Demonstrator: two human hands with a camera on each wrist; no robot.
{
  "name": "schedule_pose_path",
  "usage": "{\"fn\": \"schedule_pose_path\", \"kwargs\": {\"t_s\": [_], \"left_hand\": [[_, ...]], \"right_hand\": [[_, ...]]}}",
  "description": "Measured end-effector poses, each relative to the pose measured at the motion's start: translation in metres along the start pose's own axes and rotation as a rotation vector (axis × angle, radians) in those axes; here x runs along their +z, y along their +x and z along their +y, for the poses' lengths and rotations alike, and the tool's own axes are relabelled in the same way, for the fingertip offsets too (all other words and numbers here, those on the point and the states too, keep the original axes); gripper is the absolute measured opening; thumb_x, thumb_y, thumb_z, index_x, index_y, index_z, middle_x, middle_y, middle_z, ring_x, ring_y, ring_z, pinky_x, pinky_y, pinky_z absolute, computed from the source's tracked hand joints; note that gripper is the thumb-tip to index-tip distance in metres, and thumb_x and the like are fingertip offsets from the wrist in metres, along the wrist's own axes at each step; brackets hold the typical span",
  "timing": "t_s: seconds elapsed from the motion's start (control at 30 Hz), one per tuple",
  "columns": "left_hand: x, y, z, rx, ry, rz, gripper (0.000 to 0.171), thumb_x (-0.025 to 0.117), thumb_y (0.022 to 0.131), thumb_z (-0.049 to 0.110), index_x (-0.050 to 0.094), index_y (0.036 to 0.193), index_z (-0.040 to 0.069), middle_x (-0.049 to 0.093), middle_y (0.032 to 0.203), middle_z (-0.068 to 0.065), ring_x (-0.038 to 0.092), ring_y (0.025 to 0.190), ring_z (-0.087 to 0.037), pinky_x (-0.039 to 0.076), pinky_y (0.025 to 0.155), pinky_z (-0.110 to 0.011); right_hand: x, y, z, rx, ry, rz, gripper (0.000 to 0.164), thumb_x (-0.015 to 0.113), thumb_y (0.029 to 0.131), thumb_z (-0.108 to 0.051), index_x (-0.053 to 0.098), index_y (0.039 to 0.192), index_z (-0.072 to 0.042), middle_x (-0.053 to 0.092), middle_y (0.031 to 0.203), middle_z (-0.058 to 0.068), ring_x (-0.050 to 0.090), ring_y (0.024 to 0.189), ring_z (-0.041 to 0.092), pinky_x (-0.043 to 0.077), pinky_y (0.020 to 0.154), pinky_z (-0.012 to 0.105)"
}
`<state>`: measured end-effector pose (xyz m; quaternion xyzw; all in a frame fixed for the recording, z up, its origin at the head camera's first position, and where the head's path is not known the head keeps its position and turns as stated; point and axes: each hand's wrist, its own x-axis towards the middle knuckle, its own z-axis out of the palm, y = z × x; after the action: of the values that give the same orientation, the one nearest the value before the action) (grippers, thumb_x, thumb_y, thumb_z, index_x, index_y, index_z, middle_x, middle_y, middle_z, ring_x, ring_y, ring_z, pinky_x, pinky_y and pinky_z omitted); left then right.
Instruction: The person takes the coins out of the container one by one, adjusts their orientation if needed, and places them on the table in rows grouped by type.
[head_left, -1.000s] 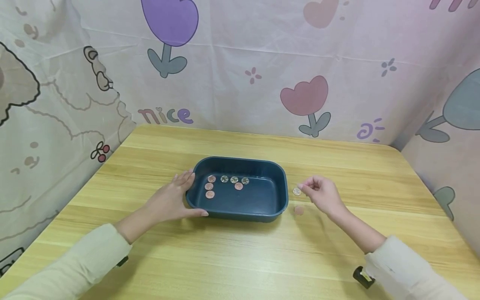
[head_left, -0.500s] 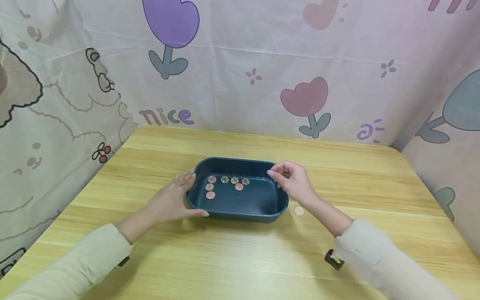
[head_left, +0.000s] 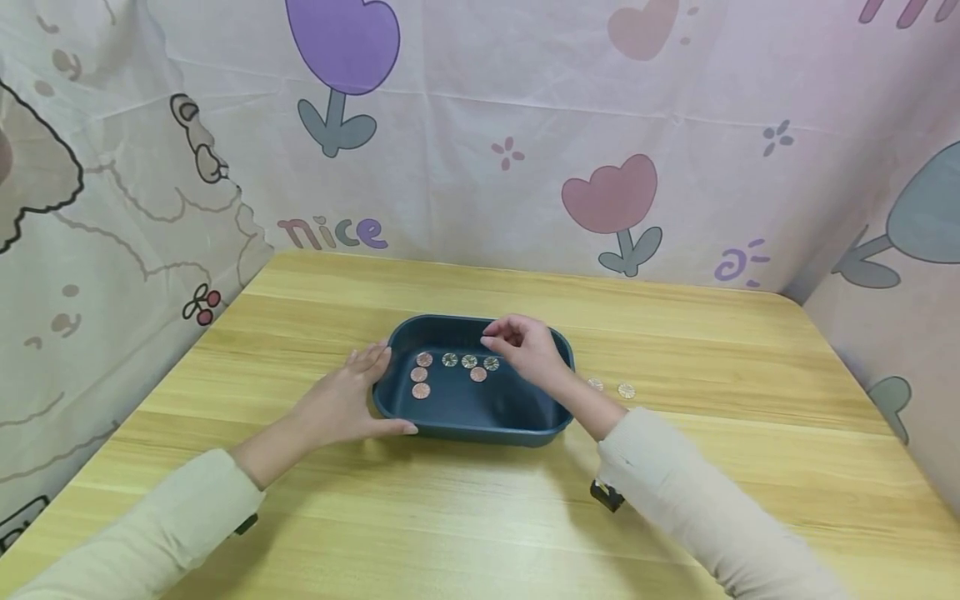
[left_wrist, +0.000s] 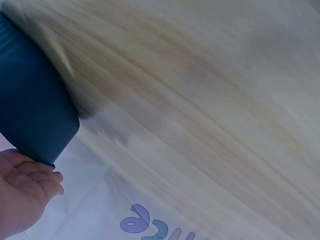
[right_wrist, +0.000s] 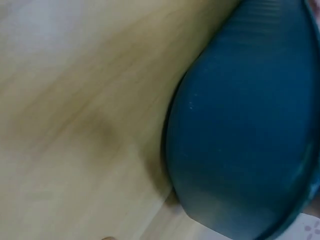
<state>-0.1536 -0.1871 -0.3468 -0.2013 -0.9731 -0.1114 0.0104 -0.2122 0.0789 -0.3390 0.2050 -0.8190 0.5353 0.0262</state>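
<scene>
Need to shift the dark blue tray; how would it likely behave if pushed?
The tray probably feels stiff, showing no bend where the left hand touches it. Its broad, low shape makes tipping unlikely. Flat discs inside might slide.

the left arm (head_left: pixel 150 533) slants forward and inward from the lower left, ending in the left hand (head_left: pixel 345 396), whose fingers (head_left: pixel 372 357) extend loosely ahead while the thumb (head_left: pixel 393 427) spreads well apart from them and points inward. the right arm (head_left: pixel 697 492) angles in from the opposite side, bare at the wrist and just beyond, and its right hand (head_left: pixel 534 354) turns inward with thumb and forefinger tips close together; whether they pinch anything is too small to tell.
</scene>
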Motion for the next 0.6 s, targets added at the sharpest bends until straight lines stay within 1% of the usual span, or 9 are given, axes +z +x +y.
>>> {"fn": "schedule_pose_path", "kwargs": {"t_s": [0.1,0.17,0.3,0.43,0.6], "left_hand": [[0.000,0.000,0.000,-0.001,0.001,0.000,0.112,0.066,0.064,0.071,0.035,0.139,-0.006,0.028,0.149,-0.024,0.030,0.133,-0.049,0.034,0.105,-0.057],[-0.001,0.000,0.000,0.001,0.002,-0.002,0.112,0.066,0.064,0.071,0.035,0.139,-0.007,0.028,0.149,-0.024,0.030,0.133,-0.048,0.033,0.105,-0.057],[-0.001,0.000,-0.001,0.001,0.002,-0.008,0.113,0.065,0.064,0.072,0.035,0.139,-0.007,0.027,0.149,-0.024,0.029,0.133,-0.049,0.033,0.105,-0.057],[-0.001,0.000,-0.001,0.000,0.000,-0.010,0.113,0.066,0.064,0.071,0.034,0.140,-0.007,0.027,0.149,-0.024,0.029,0.133,-0.049,0.032,0.106,-0.057],[0.000,0.001,-0.001,0.015,0.000,0.002,0.112,0.066,0.065,0.071,0.035,0.139,-0.008,0.028,0.148,-0.025,0.029,0.134,-0.046,0.031,0.107,-0.056]], "right_hand": [[0.005,0.006,0.005,0.005,-0.042,-0.006,0.015,0.064,0.086,-0.006,0.065,0.095,0.005,0.062,0.076,0.019,0.050,0.061,0.010,0.042,0.055,0.017],[0.009,0.009,0.008,0.016,-0.074,-0.015,0.016,0.065,0.086,-0.008,0.066,0.096,0.004,0.060,0.074,0.014,0.048,0.061,0.008,0.042,0.055,0.017],[0.016,0.013,0.013,0.057,-0.123,-0.050,0.017,0.065,0.086,-0.010,0.066,0.097,0.003,0.058,0.071,0.009,0.048,0.061,0.009,0.040,0.054,0.018],[0.022,0.012,0.018,0.104,-0.156,-0.092,0.018,0.064,0.086,-0.009,0.065,0.099,0.003,0.059,0.071,0.008,0.050,0.062,0.010,0.041,0.056,0.019],[0.026,0.011,0.025,0.199,-0.205,-0.134,0.018,0.064,0.085,-0.007,0.065,0.101,0.003,0.060,0.072,0.007,0.051,0.063,0.010,0.041,0.058,0.019]]}}
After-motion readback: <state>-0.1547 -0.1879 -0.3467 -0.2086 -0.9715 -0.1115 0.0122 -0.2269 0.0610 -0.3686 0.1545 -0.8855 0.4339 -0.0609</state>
